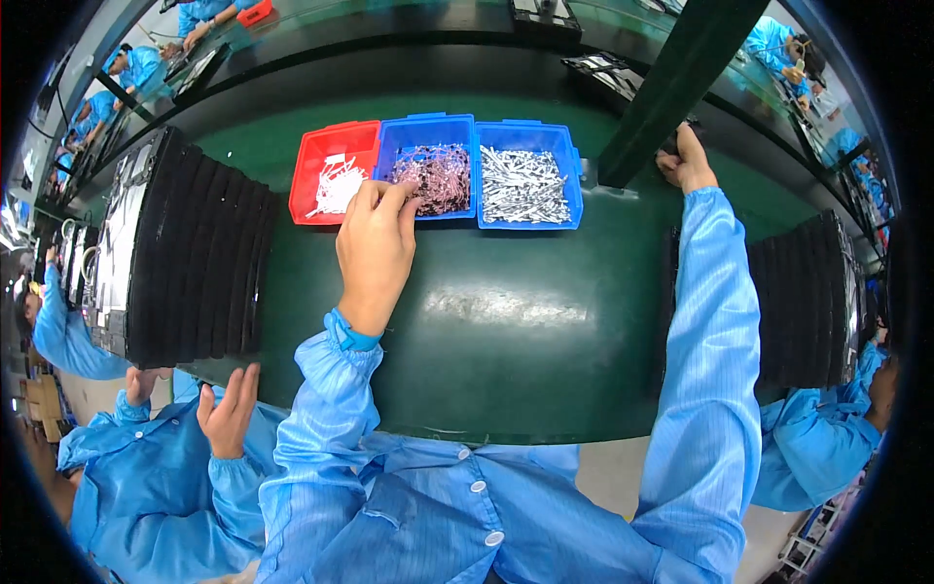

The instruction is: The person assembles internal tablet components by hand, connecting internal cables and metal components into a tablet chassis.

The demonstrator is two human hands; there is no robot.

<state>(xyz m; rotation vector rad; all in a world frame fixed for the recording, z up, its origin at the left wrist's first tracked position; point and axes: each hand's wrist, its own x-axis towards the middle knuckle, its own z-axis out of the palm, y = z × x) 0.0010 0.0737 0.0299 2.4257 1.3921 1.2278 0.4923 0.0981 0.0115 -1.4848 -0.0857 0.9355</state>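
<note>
At a green workbench [506, 375], a worker's left hand [377, 238] bends its thumb and fingers together at the near left corner of the middle blue bin [425, 130], where pinkish small pieces [443, 180] lie heaped; whether anything is pinched there cannot be told. The right hand [691, 167] reaches far right beside a green post [671, 97], fingers curled, its grip likewise unclear. Good picking here would seem to call for a light fingertip pinch on one piece from the top of the heap, lifted straight up, clear of the bin walls and tangled neighbors. By count: three bins in a row, the red bin [313, 156] at left with white slivers [339, 187], then two blue, the right blue bin [525, 136] holding silvery pieces [525, 185]; two black stacks, left [199, 253] and right [798, 307]; one post. Loose pieces overlap too thickly to number.
</note>
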